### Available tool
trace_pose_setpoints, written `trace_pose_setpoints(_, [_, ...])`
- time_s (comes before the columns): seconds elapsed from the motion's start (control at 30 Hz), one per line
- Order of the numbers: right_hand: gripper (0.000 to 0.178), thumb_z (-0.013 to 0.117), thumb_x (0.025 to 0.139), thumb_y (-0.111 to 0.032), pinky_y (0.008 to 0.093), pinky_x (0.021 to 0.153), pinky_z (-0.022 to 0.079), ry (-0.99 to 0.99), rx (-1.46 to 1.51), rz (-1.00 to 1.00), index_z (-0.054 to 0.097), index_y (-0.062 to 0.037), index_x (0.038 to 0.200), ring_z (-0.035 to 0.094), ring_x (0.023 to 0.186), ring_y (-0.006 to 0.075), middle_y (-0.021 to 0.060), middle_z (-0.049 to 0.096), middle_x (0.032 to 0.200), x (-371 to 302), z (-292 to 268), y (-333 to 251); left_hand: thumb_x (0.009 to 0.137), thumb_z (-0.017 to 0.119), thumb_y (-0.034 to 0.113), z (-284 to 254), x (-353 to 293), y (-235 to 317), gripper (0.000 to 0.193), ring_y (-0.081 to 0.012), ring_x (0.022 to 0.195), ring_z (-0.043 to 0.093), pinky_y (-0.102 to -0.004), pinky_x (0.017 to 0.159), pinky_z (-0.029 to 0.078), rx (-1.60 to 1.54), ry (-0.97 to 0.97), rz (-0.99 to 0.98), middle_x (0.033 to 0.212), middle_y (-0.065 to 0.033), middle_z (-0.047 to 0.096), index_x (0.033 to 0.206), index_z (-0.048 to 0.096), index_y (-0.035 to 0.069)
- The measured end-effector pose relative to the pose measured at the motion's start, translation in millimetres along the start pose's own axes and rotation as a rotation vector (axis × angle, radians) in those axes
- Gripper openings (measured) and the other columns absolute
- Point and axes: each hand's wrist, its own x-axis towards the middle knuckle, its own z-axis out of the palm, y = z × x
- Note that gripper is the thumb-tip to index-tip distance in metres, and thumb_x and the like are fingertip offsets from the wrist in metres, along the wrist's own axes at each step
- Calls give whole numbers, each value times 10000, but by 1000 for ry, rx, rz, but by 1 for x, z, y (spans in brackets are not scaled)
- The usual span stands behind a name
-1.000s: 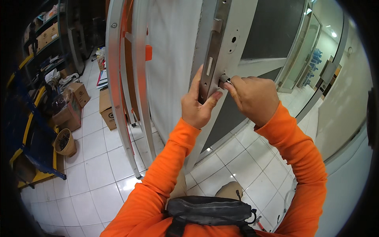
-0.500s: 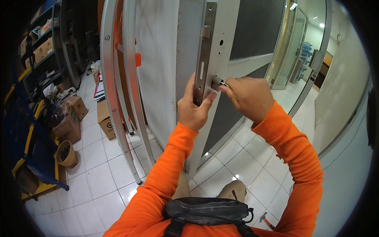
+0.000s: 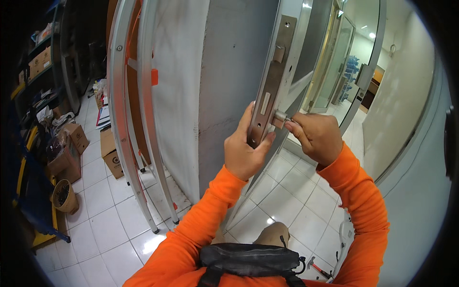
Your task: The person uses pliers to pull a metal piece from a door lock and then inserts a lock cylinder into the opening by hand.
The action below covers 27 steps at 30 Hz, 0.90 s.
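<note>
Head view: 1 lock cylinder point(image 3: 281, 117), jutting from door point(image 3: 289, 88) beside lock plate point(image 3: 274, 76); right hand point(image 3: 319, 136), fingers pinched on its outer end; left hand point(image 3: 247, 153), fingers clamped round door; cylinder best kept square, unforced.

The pale metal-framed door point(image 3: 294, 82) stands at a different angle to me than before: its long steel lock plate point(image 3: 273, 81) now faces me more squarely, while the dark grey panel point(image 3: 313, 43) to the right has narrowed to a slim strip. A broader stretch of grey wall face point(image 3: 234, 86) shows left of the door's edge. My bare left hand point(image 3: 248, 152) and my bare right hand point(image 3: 319, 136) sit lower and further right in my view. On the near right floor, a red-handled hammer point(image 3: 320, 270), barely visible at first, shows clearly.
</note>
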Motion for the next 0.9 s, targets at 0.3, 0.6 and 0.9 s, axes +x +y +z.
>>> trace_pose_setpoints(0.3, [306,680,1021,-336,393,521,483,67,-65,-8,667,-88,842,626,571,302,91,623,640,-3,-3,-1,917,791,78,12,-1,2,869,-257,1122,752,-335,951,584,-121,-35,94,1282,-215,727,1643,318,11])
trace_pose_setpoints(0.6, [337,641,1050,-285,425,516,453,-49,450,206,658,-49,811,595,531,333,130,579,601,10,14,-8,922,770,26,-9,8,-7,810,-182,1076,740,-300,953,563,-135,-34,13,1219,-171,761,1627,371,5])
trace_pose_setpoints(0.9, [311,670,1028,-313,404,484,466,123,0,-7,641,-96,807,630,525,291,81,616,593,24,32,-13,916,769,-5,-21,15,-19,788,-126,1016,688,-269,932,547,-174,-14,-13,1213,-110,745,1613,401,-1])
